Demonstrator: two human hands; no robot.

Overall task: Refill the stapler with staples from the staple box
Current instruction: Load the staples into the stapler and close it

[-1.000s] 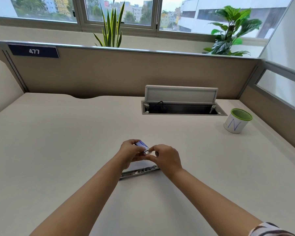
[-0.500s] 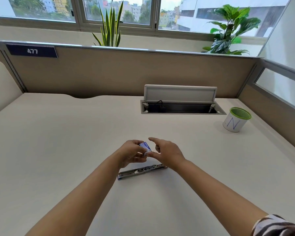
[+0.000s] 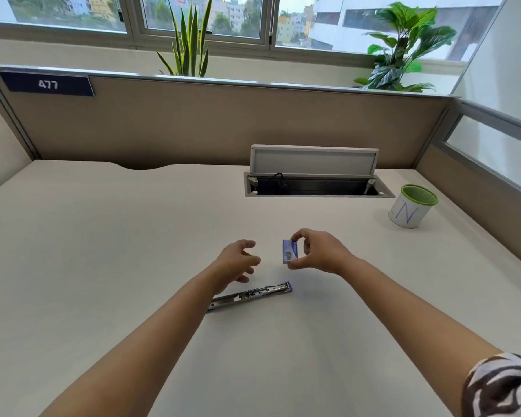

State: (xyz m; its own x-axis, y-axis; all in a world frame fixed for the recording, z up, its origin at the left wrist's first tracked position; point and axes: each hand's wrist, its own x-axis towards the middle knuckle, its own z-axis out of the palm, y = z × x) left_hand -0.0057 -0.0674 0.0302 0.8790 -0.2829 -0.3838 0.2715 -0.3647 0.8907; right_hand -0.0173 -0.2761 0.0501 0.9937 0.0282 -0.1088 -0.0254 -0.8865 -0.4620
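Observation:
The stapler [image 3: 251, 295] lies opened out flat on the white desk [image 3: 103, 251], a long metal strip pointing right and slightly away. My right hand [image 3: 319, 251] pinches a small blue staple box [image 3: 290, 251] between thumb and fingers, just above the desk, beyond the stapler's right end. My left hand [image 3: 238, 260] hovers over the stapler's middle with fingers spread and curled, holding nothing that I can see. A small gap separates the two hands.
A white cup with a green rim [image 3: 412, 210] stands at the right. An open cable hatch [image 3: 316, 183] with a raised lid sits at the back. Beige partitions [image 3: 193, 127] wall the desk at the rear and right.
The hands were together on the staple box. My right hand has carried the box off to the right and my left hand has let go and opened.

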